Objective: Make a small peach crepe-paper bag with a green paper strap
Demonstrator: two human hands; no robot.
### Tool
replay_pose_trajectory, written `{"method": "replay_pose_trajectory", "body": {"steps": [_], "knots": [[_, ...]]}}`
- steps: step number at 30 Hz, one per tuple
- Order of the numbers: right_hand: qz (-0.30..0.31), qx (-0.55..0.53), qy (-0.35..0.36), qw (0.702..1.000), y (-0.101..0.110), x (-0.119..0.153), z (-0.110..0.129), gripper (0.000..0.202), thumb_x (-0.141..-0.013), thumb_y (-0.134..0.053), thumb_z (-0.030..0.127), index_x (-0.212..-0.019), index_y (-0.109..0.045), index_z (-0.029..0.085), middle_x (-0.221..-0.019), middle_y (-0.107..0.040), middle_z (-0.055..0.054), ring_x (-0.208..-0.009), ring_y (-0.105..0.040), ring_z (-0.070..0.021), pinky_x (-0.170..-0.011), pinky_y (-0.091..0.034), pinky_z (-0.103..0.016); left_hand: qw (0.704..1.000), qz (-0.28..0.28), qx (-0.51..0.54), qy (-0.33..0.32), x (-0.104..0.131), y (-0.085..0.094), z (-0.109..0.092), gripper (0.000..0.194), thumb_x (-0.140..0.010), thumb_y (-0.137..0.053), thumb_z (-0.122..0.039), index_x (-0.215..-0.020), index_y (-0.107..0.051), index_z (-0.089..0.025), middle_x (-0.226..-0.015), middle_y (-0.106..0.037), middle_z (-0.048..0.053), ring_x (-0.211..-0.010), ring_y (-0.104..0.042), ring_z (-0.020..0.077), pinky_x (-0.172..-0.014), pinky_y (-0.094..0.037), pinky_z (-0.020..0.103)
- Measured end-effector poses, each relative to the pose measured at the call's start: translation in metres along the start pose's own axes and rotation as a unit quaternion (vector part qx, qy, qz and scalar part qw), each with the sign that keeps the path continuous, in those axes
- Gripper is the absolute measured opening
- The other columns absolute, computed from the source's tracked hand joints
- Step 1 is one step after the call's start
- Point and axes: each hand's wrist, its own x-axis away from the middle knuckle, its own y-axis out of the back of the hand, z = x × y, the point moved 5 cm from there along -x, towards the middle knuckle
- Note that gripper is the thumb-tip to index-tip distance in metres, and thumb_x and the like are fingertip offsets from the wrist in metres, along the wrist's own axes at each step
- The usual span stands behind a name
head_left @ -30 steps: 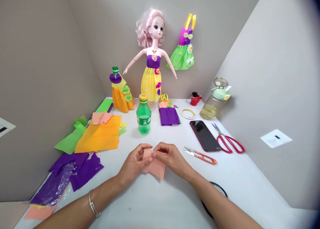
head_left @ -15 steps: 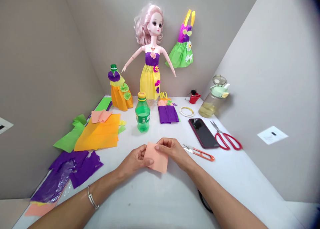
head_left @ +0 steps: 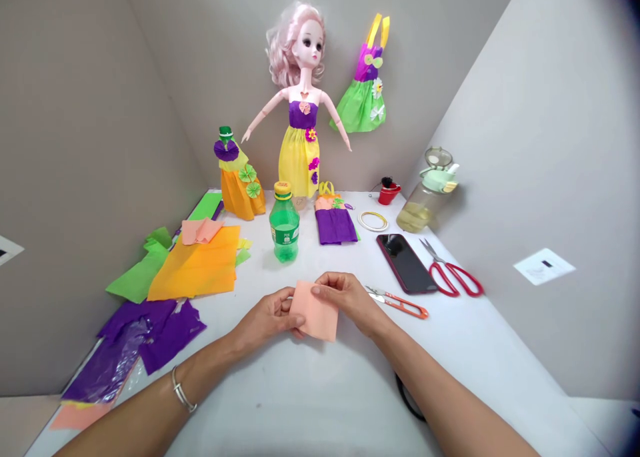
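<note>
Two hands [head_left: 270,317] are pinching a peach paper piece [head_left: 319,317] from left and right, presumably keeping it from curling or slipping.

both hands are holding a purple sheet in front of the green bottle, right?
The colour is wrong: the head view shows a peach sheet, not purple. The left hand and right hand do hold it in front of the green bottle.

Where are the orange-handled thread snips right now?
In the head camera's view, the orange-handled thread snips lie on the white table, just right of the right hand holding the peach paper, with the smartphone just beyond them.
</note>
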Motion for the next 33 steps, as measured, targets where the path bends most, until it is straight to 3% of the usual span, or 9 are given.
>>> {"method": "replay_pose_trajectory", "body": {"steps": [6,12,17,19,21,25,27,29,33], "knots": [[0.001,0.013,0.005,1.000,0.002,0.000,-0.001,0.034,-0.077,-0.072,0.047,-0.076,-0.062,0.014,-0.070,-0.060,0.001,-0.062,-0.050,-0.0107,-0.059,-0.036,-0.023,1.000,-0.014,-0.005,0.008,0.001,0.004,-0.002,0.057,-0.076,-0.079,-0.036,-0.123,-0.052,-0.017,-0.101,-0.072,0.009,-0.087,-0.069,0.0208,-0.077,-0.052,0.029],[-0.003,0.063,0.017,0.998,0.001,0.000,0.002,0.033,-0.080,-0.066,0.048,-0.076,-0.061,0.016,-0.070,-0.060,0.000,-0.062,-0.052,-0.0121,-0.059,-0.038,-0.024,1.000,-0.007,-0.024,0.007,-0.002,0.003,-0.001,0.057,-0.074,-0.079,-0.033,-0.121,-0.051,-0.016,-0.088,-0.070,0.005,-0.069,-0.065,0.0151,-0.069,-0.050,0.028],[-0.028,0.171,0.048,0.984,-0.002,-0.002,-0.001,0.020,-0.082,-0.063,0.035,-0.075,-0.063,0.017,-0.074,-0.059,0.000,-0.067,-0.052,-0.0136,-0.060,-0.038,-0.025,0.993,-0.003,-0.117,0.034,0.004,0.006,-0.004,0.060,-0.074,-0.074,-0.028,-0.127,-0.047,-0.018,-0.088,-0.069,0.003,-0.069,-0.062,0.0150,-0.061,-0.045,0.023],[-0.037,0.226,0.065,0.971,-0.004,-0.002,-0.004,0.010,-0.081,-0.062,0.025,-0.075,-0.065,0.018,-0.078,-0.060,-0.001,-0.074,-0.053,-0.0156,-0.066,-0.039,-0.027,0.977,-0.006,-0.211,0.040,0.009,0.011,-0.009,0.060,-0.074,-0.073,-0.026,-0.128,-0.048,-0.020,-0.085,-0.069,0.001,-0.071,-0.061,0.0155,-0.061,-0.042,0.023],[-0.042,0.279,0.083,0.956,-0.007,-0.003,-0.007,0.007,-0.080,-0.062,0.017,-0.074,-0.066,0.019,-0.081,-0.061,-0.002,-0.082,-0.054,-0.0178,-0.072,-0.039,-0.029,0.942,-0.039,-0.332,0.026,0.013,0.017,-0.018,0.053,-0.076,-0.070,-0.027,-0.125,-0.053,-0.023,-0.079,-0.068,-0.003,-0.065,-0.057,0.0139,-0.059,-0.040,0.023],[-0.033,0.355,0.108,0.928,-0.010,-0.005,-0.010,0.012,-0.081,-0.061,0.011,-0.076,-0.067,0.020,-0.080,-0.061,-0.002,-0.087,-0.053,-0.0188,-0.076,-0.038,-0.031,0.862,-0.130,-0.475,-0.119,0.020,0.014,-0.041,0.022,-0.088,-0.058,-0.027,-0.108,-0.064,-0.024,-0.087,-0.065,0.000,-0.075,-0.058,0.0157,-0.071,-0.046,0.026],[-0.028,0.378,0.114,0.918,-0.011,-0.005,-0.011,0.013,-0.083,-0.061,0.011,-0.077,-0.067,0.020,-0.081,-0.061,-0.002,-0.087,-0.053,-0.0183,-0.076,-0.039,-0.030,0.844,-0.089,-0.491,-0.198,0.020,0.001,-0.041,0.018,-0.093,-0.051,-0.023,-0.100,-0.068,-0.023,-0.095,-0.067,0.004,-0.093,-0.061,0.0190,-0.085,-0.047,0.029],[-0.026,0.396,0.119,0.910,-0.011,-0.006,-0.012,0.013,-0.083,-0.061,0.010,-0.078,-0.067,0.020,-0.083,-0.061,-0.002,-0.087,-0.053,-0.0180,-0.076,-0.040,-0.030,0.838,-0.029,-0.494,-0.232,0.019,-0.010,-0.033,0.023,-0.095,-0.047,-0.020,-0.100,-0.069,-0.022,-0.105,-0.070,0.006,-0.107,-0.060,0.0207,-0.096,-0.047,0.033],[-0.027,0.423,0.120,0.898,-0.012,-0.006,-0.011,0.012,-0.085,-0.062,0.011,-0.078,-0.067,0.020,-0.082,-0.061,-0.002,-0.087,-0.054,-0.0182,-0.076,-0.041,-0.029,0.842,0.026,-0.501,-0.197,0.019,-0.015,-0.013,0.035,-0.095,-0.042,-0.015,-0.121,-0.064,-0.023,-0.126,-0.067,0.006,-0.120,-0.059,0.0197,-0.106,-0.046,0.036]]}}
